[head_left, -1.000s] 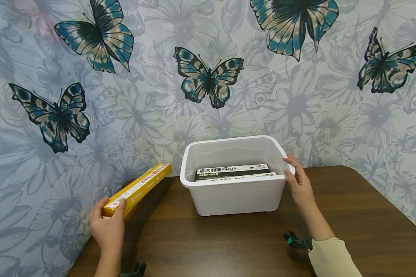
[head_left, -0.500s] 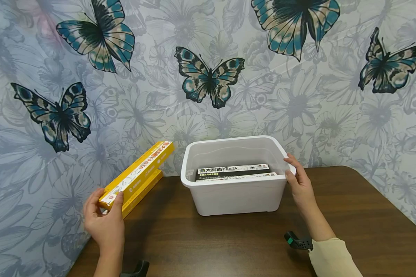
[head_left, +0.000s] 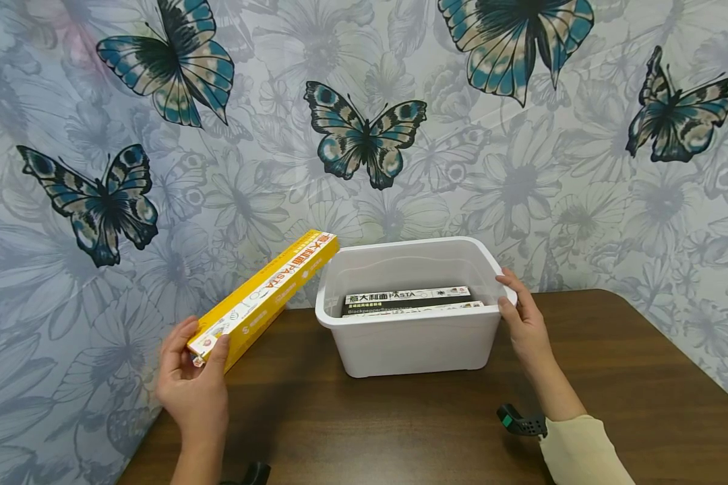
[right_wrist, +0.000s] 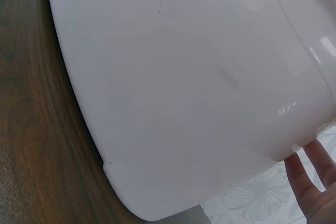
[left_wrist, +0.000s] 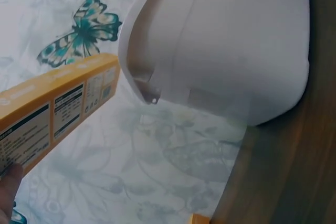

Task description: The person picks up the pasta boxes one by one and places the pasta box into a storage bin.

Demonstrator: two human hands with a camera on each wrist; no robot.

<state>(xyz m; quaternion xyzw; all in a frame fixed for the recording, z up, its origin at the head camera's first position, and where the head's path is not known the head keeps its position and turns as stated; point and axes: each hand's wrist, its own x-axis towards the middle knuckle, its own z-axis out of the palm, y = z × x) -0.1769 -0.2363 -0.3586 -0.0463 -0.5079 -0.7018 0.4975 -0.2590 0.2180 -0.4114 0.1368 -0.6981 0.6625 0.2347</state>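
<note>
My left hand grips the near end of a long yellow pasta box, thumb on one side and fingers on the other. The box is raised and tilted, its far end up by the left rim of a white plastic bin. In the left wrist view the yellow box shows printed label panels. My right hand pinches the bin's right rim. From the right wrist view, fingers appear at the bin's edge. Inside the bin lie black-and-white pasta boxes.
A brown wooden table carries the bin, against a wall with butterfly and flower prints. An orange-yellow corner shows at the bottom of the left wrist view; in the head view the raised box largely hides what lies beneath it.
My left hand has lifted the yellow pasta box off another yellow box, raising its far end and moving it right toward the bin. The right hand stays on the rim.
</note>
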